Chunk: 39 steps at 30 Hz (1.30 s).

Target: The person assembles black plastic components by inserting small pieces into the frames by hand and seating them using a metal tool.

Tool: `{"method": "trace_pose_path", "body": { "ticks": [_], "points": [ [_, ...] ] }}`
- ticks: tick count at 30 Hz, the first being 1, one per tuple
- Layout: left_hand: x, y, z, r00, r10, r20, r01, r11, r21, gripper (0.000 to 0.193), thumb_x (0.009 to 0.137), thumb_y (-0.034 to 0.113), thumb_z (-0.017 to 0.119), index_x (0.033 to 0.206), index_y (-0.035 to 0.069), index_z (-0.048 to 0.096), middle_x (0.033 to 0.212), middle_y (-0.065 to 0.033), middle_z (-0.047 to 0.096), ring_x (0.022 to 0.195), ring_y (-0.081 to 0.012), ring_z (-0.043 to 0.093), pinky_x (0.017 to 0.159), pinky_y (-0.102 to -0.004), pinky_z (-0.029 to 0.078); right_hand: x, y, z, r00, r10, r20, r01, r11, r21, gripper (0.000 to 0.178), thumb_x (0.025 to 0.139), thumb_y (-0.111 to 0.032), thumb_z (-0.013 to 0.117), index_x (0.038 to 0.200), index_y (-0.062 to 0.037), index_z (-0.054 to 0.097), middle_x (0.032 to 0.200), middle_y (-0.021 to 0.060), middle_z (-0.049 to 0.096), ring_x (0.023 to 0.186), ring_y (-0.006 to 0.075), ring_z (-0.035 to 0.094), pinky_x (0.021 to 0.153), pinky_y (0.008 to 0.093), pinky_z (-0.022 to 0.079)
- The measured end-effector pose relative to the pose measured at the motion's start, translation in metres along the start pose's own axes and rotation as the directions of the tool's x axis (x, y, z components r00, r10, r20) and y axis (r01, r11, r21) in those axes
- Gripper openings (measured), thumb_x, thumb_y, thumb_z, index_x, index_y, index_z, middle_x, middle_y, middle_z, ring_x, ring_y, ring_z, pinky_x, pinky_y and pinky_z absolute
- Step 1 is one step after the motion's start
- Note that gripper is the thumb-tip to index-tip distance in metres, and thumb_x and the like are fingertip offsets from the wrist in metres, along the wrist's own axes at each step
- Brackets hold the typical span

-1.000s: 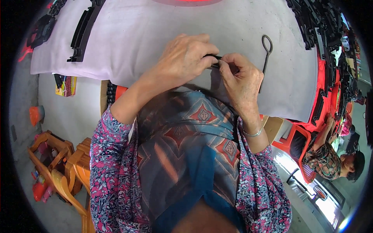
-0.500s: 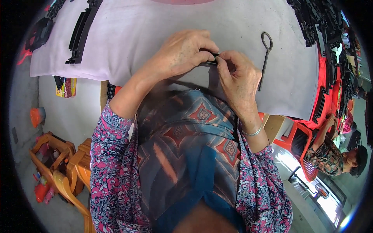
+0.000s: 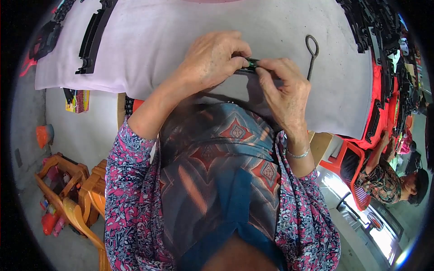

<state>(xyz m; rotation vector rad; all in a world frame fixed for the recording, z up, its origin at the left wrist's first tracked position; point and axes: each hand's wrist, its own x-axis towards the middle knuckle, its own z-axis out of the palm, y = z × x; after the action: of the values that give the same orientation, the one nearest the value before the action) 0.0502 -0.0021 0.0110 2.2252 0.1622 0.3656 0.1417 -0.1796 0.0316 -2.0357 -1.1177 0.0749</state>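
Between my two hands is a small dark strip-shaped part (image 3: 251, 66) with a greenish sheen, just above the pale cloth (image 3: 181, 27). My left hand (image 3: 216, 58) is closed around its left end, with the fingers covering much of it. At the right end, my right hand (image 3: 285, 83) pinches the part between thumb and forefinger. A metal rod with a looped end (image 3: 312, 52) lies on the cloth to the right, partly behind my right hand. Long black plastic parts (image 3: 93, 38) lie side by side at the far left.
Black plastic parts are heaped (image 3: 368, 22) at the far right, beside a red cloth or bag (image 3: 377, 90). Another person (image 3: 384, 180) sits on a red chair (image 3: 346, 158) at the right. Wooden furniture (image 3: 68, 194) stands on the floor at the lower left.
My right hand has shifted a little to the right, uncovering more of the dark part and covering the rod's lower end. My left hand has hardly moved.
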Motion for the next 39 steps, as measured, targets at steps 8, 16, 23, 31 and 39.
{"method": "trace_pose_path", "body": {
  "ticks": [8,16,23,31,39],
  "points": [
    [0.000,0.003,0.000,1.000,-0.013,0.000,0.013,0.999,0.046,0.015,0.083,0.010,0.069,0.095,0.000,0.071,0.081,-0.0127,0.060,0.074,-0.0294,0.061,0.068,-0.0389,0.047,-0.011,0.002,0.010,0.974,-0.223,0.029,0.224,0.950,-0.217,0.026,0.074,-0.003,0.074,0.100,-0.0053,0.070,0.096,0.0077,0.065,0.090,0.0280,0.057,0.078,0.0395,0.044],
    [0.003,-0.004,0.001,1.000,0.029,0.000,-0.029,0.999,0.019,0.016,0.084,0.012,0.069,0.094,0.000,0.070,0.079,-0.0123,0.058,0.072,-0.0290,0.058,0.066,-0.0391,0.045,-0.006,0.010,0.001,0.994,-0.049,-0.102,0.052,0.998,0.029,0.019,0.079,-0.001,0.072,0.098,-0.0033,0.072,0.087,0.0092,0.065,0.080,0.0245,0.063,0.072,0.0348,0.050],
    [0.002,-0.002,-0.001,1.000,0.010,0.019,-0.011,1.000,0.028,0.016,0.085,0.013,0.070,0.094,0.000,0.070,0.079,-0.0116,0.057,0.072,-0.0249,0.057,0.067,-0.0386,0.044,0.004,0.012,-0.014,0.978,0.083,-0.190,-0.031,0.965,0.262,0.013,0.083,-0.001,0.074,0.096,-0.0003,0.073,0.085,0.0069,0.066,0.071,0.0141,0.063,0.066,0.0264,0.050],
    [-0.002,-0.002,-0.009,0.999,0.002,0.050,0.003,0.996,-0.093,0.018,0.086,0.012,0.070,0.100,0.000,0.069,0.084,-0.0089,0.059,0.077,-0.0224,0.057,0.071,-0.0349,0.046,0.021,0.059,-0.055,0.963,0.176,-0.206,-0.225,0.942,-0.248,0.020,0.085,-0.018,0.075,0.096,-0.0009,0.074,0.090,0.0138,0.072,0.075,0.0227,0.071,0.072,0.0345,0.055],
    [-0.020,0.005,-0.040,0.998,-0.049,0.041,0.054,0.990,-0.130,0.033,0.077,0.005,0.077,0.108,-0.001,0.068,0.092,-0.0052,0.058,0.087,-0.0168,0.057,0.078,-0.0304,0.048,0.034,0.083,-0.069,0.895,0.435,-0.096,-0.436,0.808,-0.396,0.033,0.082,-0.031,0.076,0.093,0.0002,0.073,0.073,0.0136,0.070,0.070,0.0248,0.068,0.070,0.0376,0.053]
  ]
}}
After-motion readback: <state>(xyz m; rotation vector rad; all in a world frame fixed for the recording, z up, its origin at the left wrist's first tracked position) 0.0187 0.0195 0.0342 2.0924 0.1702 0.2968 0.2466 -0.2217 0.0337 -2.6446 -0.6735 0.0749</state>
